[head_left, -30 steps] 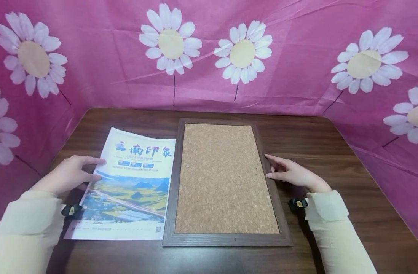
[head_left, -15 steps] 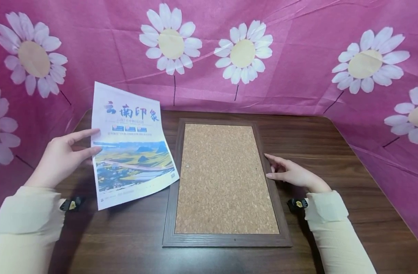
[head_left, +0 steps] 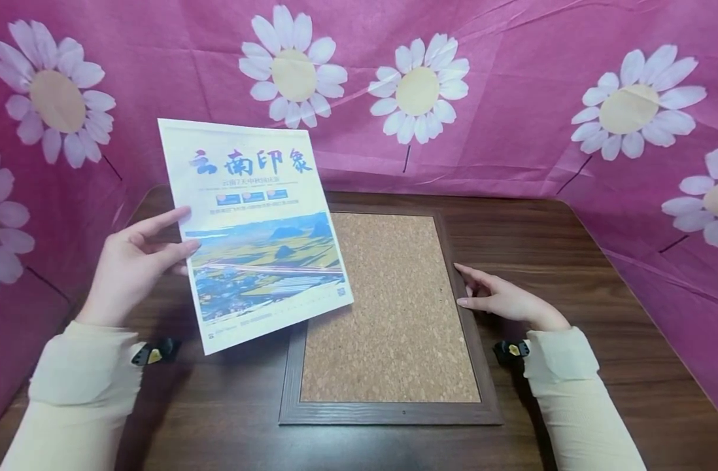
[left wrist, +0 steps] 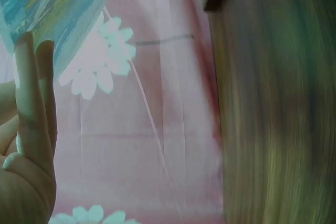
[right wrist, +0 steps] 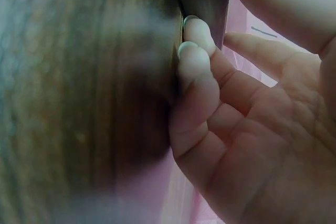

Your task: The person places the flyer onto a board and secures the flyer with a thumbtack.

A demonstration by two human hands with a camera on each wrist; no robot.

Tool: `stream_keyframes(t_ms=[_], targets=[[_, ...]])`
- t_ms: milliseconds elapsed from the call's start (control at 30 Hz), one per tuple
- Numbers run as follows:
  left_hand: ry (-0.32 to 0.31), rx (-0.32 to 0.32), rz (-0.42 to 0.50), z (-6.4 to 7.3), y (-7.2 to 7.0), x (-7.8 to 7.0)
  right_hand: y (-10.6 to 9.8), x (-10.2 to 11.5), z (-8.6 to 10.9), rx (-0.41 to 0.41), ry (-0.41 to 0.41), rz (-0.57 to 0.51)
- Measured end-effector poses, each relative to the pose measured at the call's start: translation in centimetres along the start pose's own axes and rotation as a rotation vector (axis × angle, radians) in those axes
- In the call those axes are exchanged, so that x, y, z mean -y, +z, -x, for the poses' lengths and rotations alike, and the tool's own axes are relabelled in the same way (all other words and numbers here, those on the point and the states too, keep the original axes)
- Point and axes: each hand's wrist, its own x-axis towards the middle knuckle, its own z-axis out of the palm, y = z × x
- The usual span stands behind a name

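My left hand (head_left: 136,261) pinches the left edge of a paper poster (head_left: 265,261), thumb on its printed face. The poster has blue and purple Chinese lettering above a landscape of fields and hills. It is raised and tilted, overlapping the upper left of a framed corkboard (head_left: 394,327) in the head view. The left wrist view shows fingers (left wrist: 32,93) behind the poster (left wrist: 63,3). With thumb and index fingertips at the right side of the board's dark wooden frame, my right hand (head_left: 506,297) holds it; its other fingers (right wrist: 194,93) are curled against the frame's edge.
The corkboard lies flat on a brown wood-grain table (head_left: 577,281). A pink cloth (head_left: 512,118) printed with white daisies hangs behind and along both sides. A black device (head_left: 154,353) sits on each wrist, beside the cream sleeves.
The poster has been lifted off the table by my left hand, then carried right to overlap the corkboard, and its sheet has straightened. My right hand and the board have stayed put.
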Motion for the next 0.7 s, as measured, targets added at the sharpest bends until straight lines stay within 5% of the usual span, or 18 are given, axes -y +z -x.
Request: stream_keyframes(t_ms=[533,700], targets=[[-0.059,0.172,0.274,-0.4,6.2,-0.2,0.1,-0.2,0.0,0.002,0.018,0.008],[-0.086,0.224,0.258,-0.7,8.0,0.0,0.0,-0.3,0.0,0.01,0.024,-0.006]])
